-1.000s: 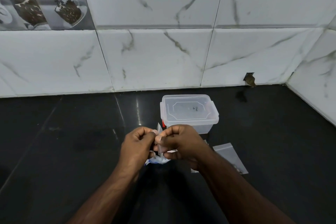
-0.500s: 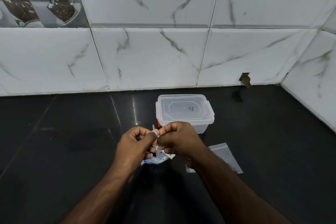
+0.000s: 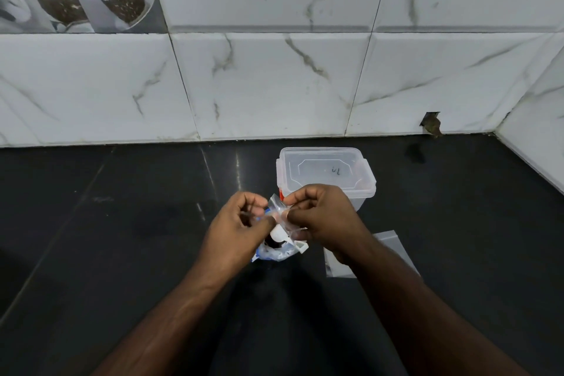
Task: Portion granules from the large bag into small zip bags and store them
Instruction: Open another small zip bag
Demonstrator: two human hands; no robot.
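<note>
Small zip bag (image 3: 279, 207) pinched by left hand (image 3: 241, 229) and right hand (image 3: 320, 217) | large bag (image 3: 276, 252) underneath | lidded container (image 3: 325, 174) behind | spare zip bags (image 3: 393, 246) laid on counter (image 3: 122, 238), right

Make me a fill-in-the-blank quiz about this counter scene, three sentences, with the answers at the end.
1. Both hands, the left hand and right hand, pinch a small clear ____ between them.
2. The clear plastic container behind the hands has its lid ____.
3. The countertop under everything is ____ in colour.

Missing words: zip bag; on; black
</note>
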